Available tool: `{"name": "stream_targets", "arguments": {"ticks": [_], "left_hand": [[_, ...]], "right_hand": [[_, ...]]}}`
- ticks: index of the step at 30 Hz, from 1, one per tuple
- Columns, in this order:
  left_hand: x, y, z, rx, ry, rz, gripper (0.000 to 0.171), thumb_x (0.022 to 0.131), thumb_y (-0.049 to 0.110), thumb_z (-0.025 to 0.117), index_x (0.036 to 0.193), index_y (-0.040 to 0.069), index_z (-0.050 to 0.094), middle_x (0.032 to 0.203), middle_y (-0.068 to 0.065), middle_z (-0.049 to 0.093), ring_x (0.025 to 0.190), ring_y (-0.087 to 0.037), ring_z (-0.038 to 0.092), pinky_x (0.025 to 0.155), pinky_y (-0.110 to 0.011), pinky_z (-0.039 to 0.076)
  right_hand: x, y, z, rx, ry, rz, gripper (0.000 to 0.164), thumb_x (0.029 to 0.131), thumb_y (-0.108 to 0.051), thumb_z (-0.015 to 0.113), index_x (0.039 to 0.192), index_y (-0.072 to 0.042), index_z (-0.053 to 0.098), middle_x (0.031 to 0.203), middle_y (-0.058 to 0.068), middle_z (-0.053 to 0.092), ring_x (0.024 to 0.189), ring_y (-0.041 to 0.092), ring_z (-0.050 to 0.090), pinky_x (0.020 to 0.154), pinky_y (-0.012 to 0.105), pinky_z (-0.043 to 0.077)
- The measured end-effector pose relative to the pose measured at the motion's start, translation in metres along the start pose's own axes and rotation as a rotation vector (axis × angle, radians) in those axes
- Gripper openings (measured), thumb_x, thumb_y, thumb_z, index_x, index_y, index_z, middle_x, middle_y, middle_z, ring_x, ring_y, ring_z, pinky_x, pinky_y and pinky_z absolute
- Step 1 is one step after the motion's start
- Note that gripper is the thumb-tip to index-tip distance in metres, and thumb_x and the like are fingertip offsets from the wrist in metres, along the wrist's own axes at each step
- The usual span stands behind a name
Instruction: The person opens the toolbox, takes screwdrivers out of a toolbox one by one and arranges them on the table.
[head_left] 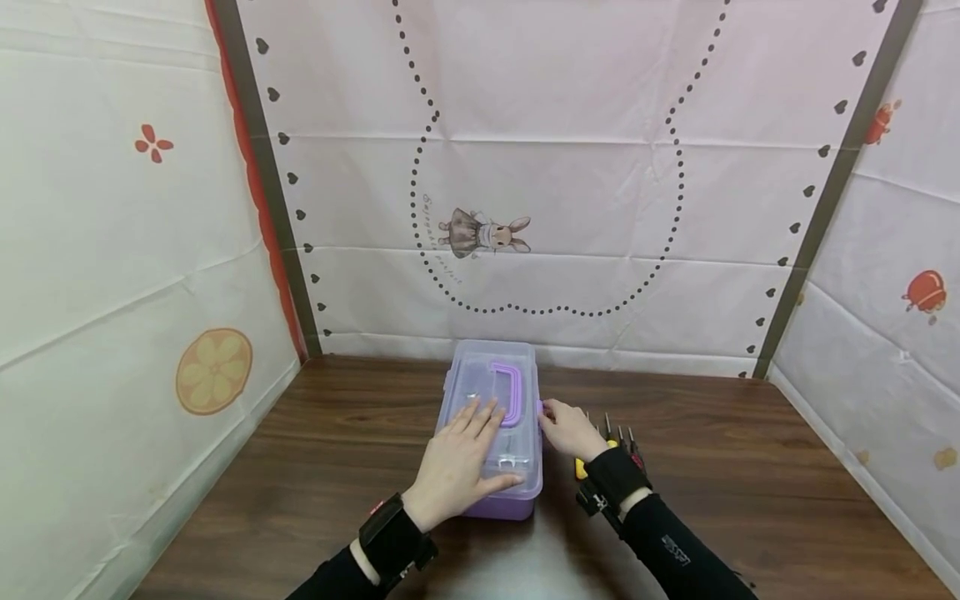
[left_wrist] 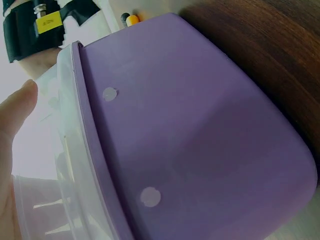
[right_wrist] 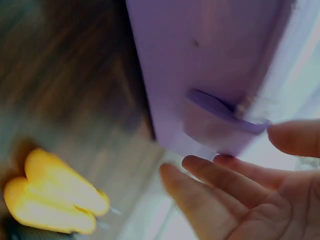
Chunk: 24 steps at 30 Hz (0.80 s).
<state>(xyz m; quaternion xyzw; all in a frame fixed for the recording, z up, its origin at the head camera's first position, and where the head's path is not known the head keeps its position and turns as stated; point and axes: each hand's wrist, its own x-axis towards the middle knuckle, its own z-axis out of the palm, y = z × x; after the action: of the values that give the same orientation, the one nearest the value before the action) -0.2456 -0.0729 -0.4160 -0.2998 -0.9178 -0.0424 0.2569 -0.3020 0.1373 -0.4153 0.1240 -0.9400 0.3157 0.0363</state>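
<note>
A storage box with a purple base (left_wrist: 200, 115) and a translucent lid (head_left: 480, 362) stands lengthwise on the table. On top of the lid is a purple carry handle (head_left: 515, 396). My left hand (head_left: 461, 462) rests flat on the lid, fingers spread. At the box's right side, my right hand (head_left: 568, 429) is at a purple latch (right_wrist: 215, 122), which juts outward from the wall. In the right wrist view, the thumb touches the latch's edge, while the loosely extended fingers lie close below it. Whether those fingers touch the latch I cannot tell.
Several tools with thin metal shafts, some with yellow handles (right_wrist: 55, 195), lie right of the box, partly hidden by my right wrist. The brown wooden table (head_left: 720, 467) meets printed cloth walls (head_left: 585, 200) at the back and sides.
</note>
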Motion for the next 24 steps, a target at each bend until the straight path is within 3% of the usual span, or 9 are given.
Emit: {"name": "stream_targets", "arguments": {"ticks": [6,8,11,16,20,24], "left_hand": [[0.0,-0.001,-0.001,0.019,0.014,0.013,0.094,0.081,0.073,0.06,0.143,0.003,0.052,0.15,-0.016,0.049,0.139,-0.036,0.045,0.112,-0.046,0.041],[0.0,-0.001,-0.001,0.017,0.009,0.018,0.094,0.081,0.073,0.059,0.143,0.003,0.051,0.15,-0.016,0.049,0.139,-0.037,0.044,0.112,-0.046,0.04],[-0.001,-0.003,-0.002,0.021,0.009,0.029,0.095,0.081,0.074,0.059,0.143,0.003,0.05,0.15,-0.016,0.049,0.138,-0.037,0.045,0.113,-0.046,0.04],[-0.005,-0.013,-0.001,0.033,0.066,0.083,0.095,0.08,0.075,0.059,0.141,0.003,0.053,0.147,-0.015,0.052,0.135,-0.036,0.049,0.11,-0.043,0.044],[-0.012,-0.031,-0.001,0.011,0.117,0.144,0.093,0.078,0.075,0.061,0.141,0.007,0.055,0.146,-0.013,0.054,0.134,-0.034,0.051,0.107,-0.043,0.046],[-0.022,-0.053,-0.002,-0.035,0.115,0.207,0.093,0.08,0.077,0.059,0.142,0.009,0.053,0.147,-0.01,0.054,0.135,-0.03,0.05,0.107,-0.043,0.046]], "right_hand": [[-0.014,-0.003,-0.011,-0.165,0.037,-0.059,0.055,0.1,-0.017,0.054,0.146,0.007,0.039,0.141,0.033,0.05,0.127,0.046,0.052,0.101,0.057,0.046],[-0.018,0.0,-0.011,-0.205,0.053,-0.082,0.059,0.1,-0.019,0.056,0.149,0.007,0.035,0.151,0.033,0.037,0.135,0.048,0.042,0.104,0.059,0.043],[-0.025,0.007,-0.01,-0.278,0.101,-0.12,0.064,0.099,-0.022,0.059,0.151,0.003,0.033,0.157,0.03,0.029,0.142,0.046,0.033,0.105,0.062,0.04],[-0.037,0.022,-0.009,-0.397,0.195,-0.148,0.066,0.096,-0.024,0.064,0.152,-0.002,0.035,0.158,0.024,0.031,0.145,0.042,0.031,0.108,0.066,0.034],[-0.048,0.031,-0.009,-0.423,0.208,-0.144,0.066,0.096,-0.026,0.064,0.153,-0.005,0.036,0.158,0.022,0.034,0.145,0.041,0.031,0.11,0.067,0.031],[-0.059,0.037,-0.009,-0.426,0.206,-0.124,0.066,0.097,-0.027,0.063,0.153,-0.006,0.035,0.155,0.023,0.037,0.144,0.041,0.032,0.11,0.066,0.03]]}}
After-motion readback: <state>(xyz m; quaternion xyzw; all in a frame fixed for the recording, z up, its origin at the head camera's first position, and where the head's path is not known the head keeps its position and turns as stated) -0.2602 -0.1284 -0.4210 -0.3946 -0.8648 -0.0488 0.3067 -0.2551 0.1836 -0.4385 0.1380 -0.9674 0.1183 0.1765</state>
